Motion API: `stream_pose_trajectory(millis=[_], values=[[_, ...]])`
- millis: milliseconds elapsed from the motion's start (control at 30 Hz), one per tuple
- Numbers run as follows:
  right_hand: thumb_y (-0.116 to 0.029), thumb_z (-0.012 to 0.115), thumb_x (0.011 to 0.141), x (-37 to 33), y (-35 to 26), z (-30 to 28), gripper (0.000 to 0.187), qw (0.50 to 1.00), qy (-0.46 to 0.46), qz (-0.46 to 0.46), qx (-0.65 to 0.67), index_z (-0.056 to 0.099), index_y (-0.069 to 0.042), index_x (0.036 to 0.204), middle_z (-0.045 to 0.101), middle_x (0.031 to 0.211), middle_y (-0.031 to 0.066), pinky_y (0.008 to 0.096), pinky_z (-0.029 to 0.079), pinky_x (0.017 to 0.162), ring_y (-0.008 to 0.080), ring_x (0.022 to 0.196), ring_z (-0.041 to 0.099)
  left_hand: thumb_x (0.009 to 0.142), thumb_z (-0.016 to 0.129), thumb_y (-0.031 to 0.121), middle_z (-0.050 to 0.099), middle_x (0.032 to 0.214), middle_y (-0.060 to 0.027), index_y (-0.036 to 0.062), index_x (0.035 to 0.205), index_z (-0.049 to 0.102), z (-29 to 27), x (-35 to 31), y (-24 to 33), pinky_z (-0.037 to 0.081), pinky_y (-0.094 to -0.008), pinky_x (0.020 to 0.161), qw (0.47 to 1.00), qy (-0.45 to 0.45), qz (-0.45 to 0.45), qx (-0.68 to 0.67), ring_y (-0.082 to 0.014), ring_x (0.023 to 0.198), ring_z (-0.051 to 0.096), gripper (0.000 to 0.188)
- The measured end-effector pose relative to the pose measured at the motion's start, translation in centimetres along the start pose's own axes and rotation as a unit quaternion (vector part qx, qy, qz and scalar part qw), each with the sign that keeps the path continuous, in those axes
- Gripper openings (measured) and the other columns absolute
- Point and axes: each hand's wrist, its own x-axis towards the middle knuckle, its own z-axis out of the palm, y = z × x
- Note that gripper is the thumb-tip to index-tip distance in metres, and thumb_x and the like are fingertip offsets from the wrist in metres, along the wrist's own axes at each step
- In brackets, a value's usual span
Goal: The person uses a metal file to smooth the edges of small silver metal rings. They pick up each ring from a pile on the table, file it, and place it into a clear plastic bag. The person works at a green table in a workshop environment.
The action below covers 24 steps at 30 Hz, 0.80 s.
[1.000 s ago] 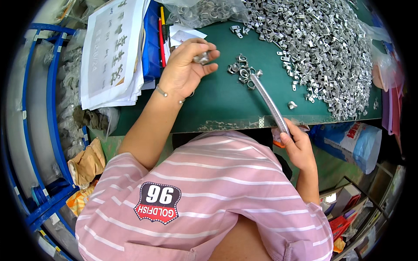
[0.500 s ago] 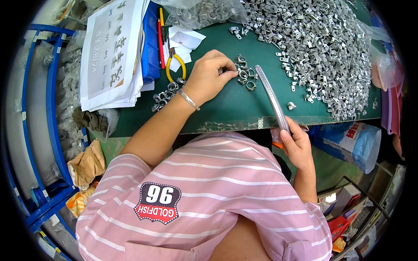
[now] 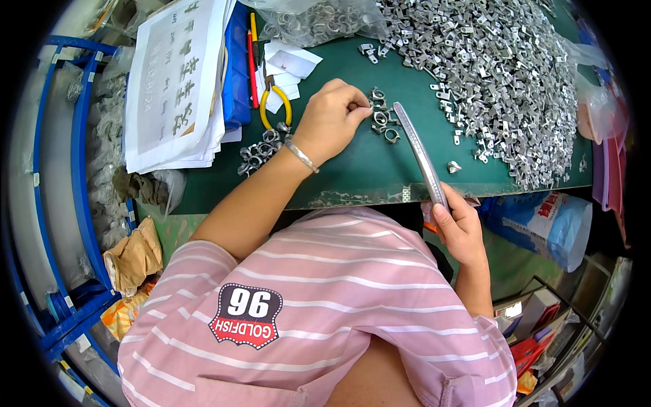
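Note:
My left hand (image 3: 332,121), with a bangle on its wrist, is over the green tabletop. Its thumb and forefinger are pinched together beside a small cluster of ring-shaped metal clamps (image 3: 380,117); what is between the fingertips is too hidden to name. My right hand (image 3: 461,224), at the table's front edge, grips the lower end of a long narrow metal strip (image 3: 419,152) with a row of small marks along it. The strip tilts up and leftward, its far end next to the clamps. One loose metal piece (image 3: 454,166) lies right of the strip.
A big heap of small metal tabs (image 3: 502,81) covers the table's right side. More clamps (image 3: 261,150) lie left, near yellow-handled pliers (image 3: 275,108), a red pen (image 3: 252,74), a blue bin (image 3: 236,74) and printed sheets (image 3: 173,88). A plastic bag of rings (image 3: 322,24) lies behind.
The metal strip's far end has shifted slightly left, closer to the clamps, as my right hand moved a little. My left hand has moved very slightly and stays pinched.

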Motion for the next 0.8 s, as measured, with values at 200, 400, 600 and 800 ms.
stream_pose_trajectory(millis=[200, 400, 600, 800], values=[[-0.017, 0.053, 0.089, 0.0, 0.1, -0.1, 0.04, 1.0, -0.005, 0.027, 0.013, 0.046, 0.0, 0.125, 0.053, 0.068, -0.0011, 0.0174, 0.035, 0.046, 0.0028, 0.053, 0.044, 0.09, 0.053, 0.015, 0.056, 0.091, -0.0023, 0.0037, 0.099, 0.055, -1.7, -0.7, -0.1, 0.032, -0.0163, 0.046, 0.71, -0.106, -0.305, -0.626, -0.0056, 0.065, 0.041, 0.015], [-0.015, 0.053, 0.089, 0.1, -0.4, 0.1, 0.04, 0.996, -0.044, 0.029, 0.069, 0.046, 0.001, 0.125, 0.052, 0.071, -0.0016, 0.0168, 0.035, 0.048, 0.0025, 0.056, 0.044, 0.092, 0.049, 0.019, 0.055, 0.099, -0.0057, 0.0034, 0.098, 0.056, -1.8, -1.4, -0.1, 0.035, -0.0164, 0.048, 0.605, -0.122, -0.304, -0.726, -0.0066, 0.072, 0.045, 0.018], [-0.014, 0.053, 0.089, 0.1, -1.0, 0.7, 0.04, 0.996, -0.078, 0.022, 0.036, 0.045, 0.002, 0.124, 0.053, 0.081, 0.0001, 0.0191, 0.04, 0.062, 0.0055, 0.069, 0.047, 0.089, 0.053, 0.013, 0.059, 0.096, -0.0086, 0.005, 0.097, 0.057, -1.6, -1.7, 0.3, 0.038, -0.0174, 0.05, 0.674, -0.092, -0.289, -0.673, -0.0089, 0.074, 0.051, 0.012], [-0.014, 0.053, 0.088, 0.2, -1.8, 1.0, 0.04, 0.996, -0.083, 0.021, -0.001, 0.046, 0.004, 0.123, 0.057, 0.097, 0.0058, 0.0246, 0.041, 0.081, 0.0119, 0.088, 0.051, 0.08, 0.062, 0.003, 0.06, 0.101, -0.0144, 0.0057, 0.106, 0.052, -1.8, -1.9, 1.0, 0.038, -0.0173, 0.05, 0.767, -0.123, -0.222, -0.589, -0.0089, 0.073, 0.054, 0.028]])
